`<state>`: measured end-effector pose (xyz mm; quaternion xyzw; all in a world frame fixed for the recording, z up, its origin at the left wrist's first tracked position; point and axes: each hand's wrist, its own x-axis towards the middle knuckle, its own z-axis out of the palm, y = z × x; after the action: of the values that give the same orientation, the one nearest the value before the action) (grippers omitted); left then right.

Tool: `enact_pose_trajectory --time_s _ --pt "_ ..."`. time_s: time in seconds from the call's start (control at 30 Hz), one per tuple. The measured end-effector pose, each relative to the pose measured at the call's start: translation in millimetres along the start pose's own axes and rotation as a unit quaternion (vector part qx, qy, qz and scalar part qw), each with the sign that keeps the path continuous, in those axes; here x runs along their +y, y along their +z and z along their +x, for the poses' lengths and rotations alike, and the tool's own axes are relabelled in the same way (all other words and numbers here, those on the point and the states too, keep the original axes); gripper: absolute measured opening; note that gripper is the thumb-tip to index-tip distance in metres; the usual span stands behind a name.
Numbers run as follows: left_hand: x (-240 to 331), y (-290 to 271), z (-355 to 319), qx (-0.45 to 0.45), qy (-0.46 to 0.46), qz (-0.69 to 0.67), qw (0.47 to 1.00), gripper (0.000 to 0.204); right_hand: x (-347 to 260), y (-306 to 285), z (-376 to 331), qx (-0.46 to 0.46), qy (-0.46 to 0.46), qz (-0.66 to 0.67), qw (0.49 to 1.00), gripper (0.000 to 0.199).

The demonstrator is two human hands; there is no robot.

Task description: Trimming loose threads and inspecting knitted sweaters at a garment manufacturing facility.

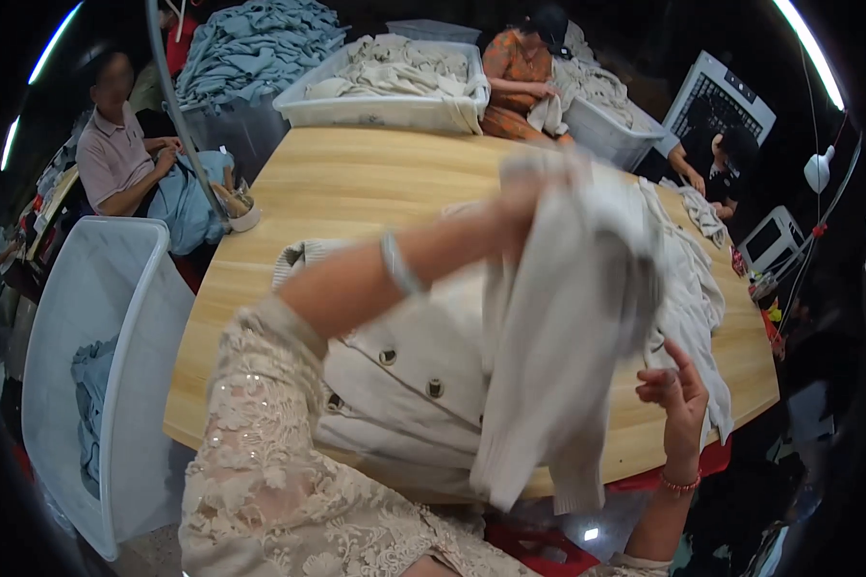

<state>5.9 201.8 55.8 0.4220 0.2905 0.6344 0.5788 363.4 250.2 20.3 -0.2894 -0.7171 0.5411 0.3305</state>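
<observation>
My left hand (pixel 537 192), smeared by motion, reaches across to the right with a bracelet on its wrist. It grips a light beige knit garment (pixel 558 317) and holds it up over the table, with ribbed ends hanging down past the near edge. Just right of this hanging cloth is my right hand (pixel 678 389), its index finger extended, other fingers partly bent, nothing seen in it. Under my left forearm lies a beige cardigan (pixel 414 361) with dark buttons. Whether the raised cloth belongs to that cardigan I cannot tell. More beige knitwear (pixel 698 298) lies along the table's right side.
The pale wooden table (pixel 260 202) has rounded edges. A white bin (pixel 140 385) with blue-grey cloth stands at left. Tubs of beige (pixel 289 113) and blue-grey garments (pixel 260 48) line the far side. Several people sit around, handling cloth. A metal pole (pixel 178 106) rises at the left edge.
</observation>
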Motion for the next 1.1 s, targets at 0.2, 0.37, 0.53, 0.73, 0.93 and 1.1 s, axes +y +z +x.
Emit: enact_pose_trajectory --time_s 0.2,0.37,0.53,0.73,0.93,1.1 --pt "180.9 -72.2 35.3 0.262 0.429 0.082 0.861 0.117 21.9 9.9 11.8 0.025 -0.001 -0.010 1.000 0.049" --pt "70.7 -144.2 -90.0 0.181 0.120 0.439 0.872 0.042 69.8 32.9 -3.4 -0.061 0.022 -0.033 0.997 0.051" --pt "-59.2 -109.0 -260.9 0.056 0.013 0.776 0.628 0.065 83.5 88.1 -37.2 -0.191 -0.191 -0.331 0.904 0.078" --pt "-79.2 -105.1 -293.2 0.137 0.012 0.812 0.567 0.035 110.8 117.6 -43.9 -0.167 -0.274 -0.444 0.837 0.065" --pt "-70.2 -115.6 -284.4 0.107 0.039 0.856 0.505 0.032 102.1 97.5 -30.3 -0.167 -0.158 -0.461 0.857 0.049" --pt "-66.0 -124.9 -277.0 0.072 0.102 0.864 0.488 0.025 87.7 57.9 0.8 -0.179 -0.047 -0.432 0.883 0.037"
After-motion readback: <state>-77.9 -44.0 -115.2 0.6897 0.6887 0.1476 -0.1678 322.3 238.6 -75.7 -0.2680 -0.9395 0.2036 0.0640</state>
